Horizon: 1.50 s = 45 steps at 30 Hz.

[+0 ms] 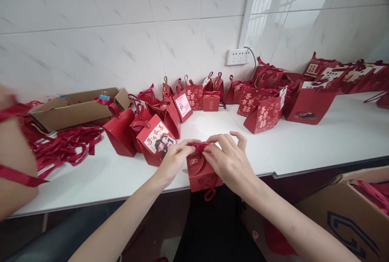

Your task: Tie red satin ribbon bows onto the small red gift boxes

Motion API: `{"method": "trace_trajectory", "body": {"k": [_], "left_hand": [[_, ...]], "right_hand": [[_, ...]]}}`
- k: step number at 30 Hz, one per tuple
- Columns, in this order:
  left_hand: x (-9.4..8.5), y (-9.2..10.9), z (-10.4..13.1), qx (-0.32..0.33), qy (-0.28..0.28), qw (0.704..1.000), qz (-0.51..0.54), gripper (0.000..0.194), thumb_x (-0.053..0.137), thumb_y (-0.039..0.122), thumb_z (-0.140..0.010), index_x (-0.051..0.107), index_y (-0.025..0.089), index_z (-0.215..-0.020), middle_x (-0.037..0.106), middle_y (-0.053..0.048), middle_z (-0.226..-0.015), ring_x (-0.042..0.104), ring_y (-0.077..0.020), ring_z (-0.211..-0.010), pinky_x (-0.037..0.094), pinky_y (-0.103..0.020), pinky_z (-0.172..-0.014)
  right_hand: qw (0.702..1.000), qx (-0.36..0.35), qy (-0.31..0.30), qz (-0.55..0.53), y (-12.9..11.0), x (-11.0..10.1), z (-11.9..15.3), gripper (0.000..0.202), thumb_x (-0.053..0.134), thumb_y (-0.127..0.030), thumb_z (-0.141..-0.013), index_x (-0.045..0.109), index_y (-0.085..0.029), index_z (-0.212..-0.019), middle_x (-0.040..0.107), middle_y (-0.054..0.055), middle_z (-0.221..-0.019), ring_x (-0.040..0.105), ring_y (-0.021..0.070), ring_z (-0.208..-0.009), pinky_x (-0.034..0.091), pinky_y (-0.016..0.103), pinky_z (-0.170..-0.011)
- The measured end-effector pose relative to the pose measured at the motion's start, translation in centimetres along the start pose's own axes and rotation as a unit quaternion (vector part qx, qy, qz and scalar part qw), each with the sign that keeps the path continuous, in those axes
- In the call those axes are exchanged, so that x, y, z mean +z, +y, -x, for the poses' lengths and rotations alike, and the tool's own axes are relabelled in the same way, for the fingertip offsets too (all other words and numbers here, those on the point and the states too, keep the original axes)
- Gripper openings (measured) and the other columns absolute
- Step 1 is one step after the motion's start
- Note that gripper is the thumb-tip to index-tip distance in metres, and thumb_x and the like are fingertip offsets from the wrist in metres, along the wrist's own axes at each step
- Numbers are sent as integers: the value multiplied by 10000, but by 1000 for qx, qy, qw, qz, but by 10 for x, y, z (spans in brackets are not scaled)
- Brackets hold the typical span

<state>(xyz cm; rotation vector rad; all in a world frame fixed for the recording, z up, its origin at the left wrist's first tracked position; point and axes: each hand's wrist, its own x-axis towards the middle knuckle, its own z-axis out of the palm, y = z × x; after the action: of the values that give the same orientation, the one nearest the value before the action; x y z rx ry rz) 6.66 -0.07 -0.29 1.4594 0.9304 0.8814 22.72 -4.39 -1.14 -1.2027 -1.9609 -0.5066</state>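
Note:
A small red gift box (197,169) with gold lettering sits at the table's front edge, right before me. A red cord loop hangs off its near side. Across its top lies a red ribbon (201,147), gathered in the middle. My left hand (176,156) pinches the ribbon's left part between thumb and forefinger. From the other side, my right hand (229,158) pinches the ribbon with thumb and forefinger, its other fingers raised. Just left of my left hand stands a red gift box with a cartoon couple (156,140).
Loose red ribbons (73,144) lie at left beside a shallow cardboard tray (73,114). Several red gift boxes (261,112) line the white table (212,126) towards the wall socket (239,56). A cardboard carton (343,201) stands lower right. Another person's arm (15,160) shows far left.

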Motion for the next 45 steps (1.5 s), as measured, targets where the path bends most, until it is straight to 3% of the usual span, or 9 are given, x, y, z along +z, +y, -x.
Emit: {"method": "trace_trajectory", "body": {"k": [5, 12, 24, 28, 33, 36, 39, 42, 45], "left_hand": [[-1, -4, -1, 9, 13, 999, -29, 220, 506, 305, -770, 651, 160, -687, 604, -55, -1202, 530, -220, -1111, 411, -293, -914], [-5, -6, 6, 69, 75, 973, -208, 366, 443, 312, -811, 465, 176, -472, 592, -37, -1175, 538, -221, -1054, 365, -334, -938], [-4, -19, 19, 178, 190, 901, -346, 270, 468, 300, -832, 646, 203, -653, 580, -47, -985, 521, -208, -944, 382, -405, -916], [4, -18, 26, 219, 195, 896, -334, 133, 506, 258, -817, 629, 208, -829, 531, -27, -887, 517, -160, -827, 441, -314, -794], [13, -13, 29, 178, 158, 928, -286, 68, 494, 231, -815, 554, 204, -797, 508, 19, -768, 464, -97, -603, 406, -231, -582], [17, -10, 32, 156, 160, 937, -267, 54, 478, 202, -797, 528, 198, -777, 530, 21, -730, 480, -105, -616, 393, -229, -586], [23, -7, 36, 146, 160, 935, -280, 66, 457, 151, -748, 490, 193, -710, 515, 18, -673, 485, -120, -638, 397, -241, -620], [27, -4, 36, 139, 149, 923, -327, 90, 468, 131, -677, 415, 194, -639, 501, 11, -637, 486, -133, -639, 397, -253, -623], [30, -2, 34, 134, 152, 898, -391, 136, 500, 151, -635, 372, 197, -625, 532, -7, -658, 505, -156, -673, 414, -270, -646]], "right_hand": [[999, -24, -39, -22, 3, 2, -1, 250, 420, -120, -916, 598, -151, -744, 603, 63, -893, 555, 151, -783, 233, 419, -952], [991, -64, -112, -32, 17, -8, -7, 194, 436, -155, -909, 561, -138, -761, 571, 86, -929, 566, 171, -829, 272, 439, -943], [984, -114, -125, -59, 38, -26, -4, 135, 471, -132, -878, 561, -149, -779, 548, 115, -982, 560, 194, -880, 323, 428, -907], [987, -30, -142, -76, 37, -27, 2, 143, 523, -272, -883, 570, -153, -817, 555, 96, -903, 554, 200, -815, 377, 383, -812], [970, 85, -205, -100, 22, -28, 1, 263, 581, -426, -836, 563, -166, -806, 572, 34, -718, 548, 178, -655, 403, 349, -729], [956, 116, -233, -132, 14, -28, -1, 273, 595, -441, -817, 542, -187, -732, 534, -21, -562, 535, 155, -543, 415, 317, -670], [956, 120, -221, -152, 13, -21, 5, 211, 519, -374, -856, 542, -207, -728, 541, -23, -520, 539, 157, -499, 418, 290, -587], [949, 146, -204, -190, 20, -3, 20, 261, 445, -393, -863, 522, -226, -677, 553, -14, -501, 527, 148, -434, 408, 257, -469], [943, 186, -184, -205, 29, 20, 36, 300, 487, -515, -804, 516, -240, -689, 535, -25, -479, 506, 140, -375, 391, 235, -376]]}}
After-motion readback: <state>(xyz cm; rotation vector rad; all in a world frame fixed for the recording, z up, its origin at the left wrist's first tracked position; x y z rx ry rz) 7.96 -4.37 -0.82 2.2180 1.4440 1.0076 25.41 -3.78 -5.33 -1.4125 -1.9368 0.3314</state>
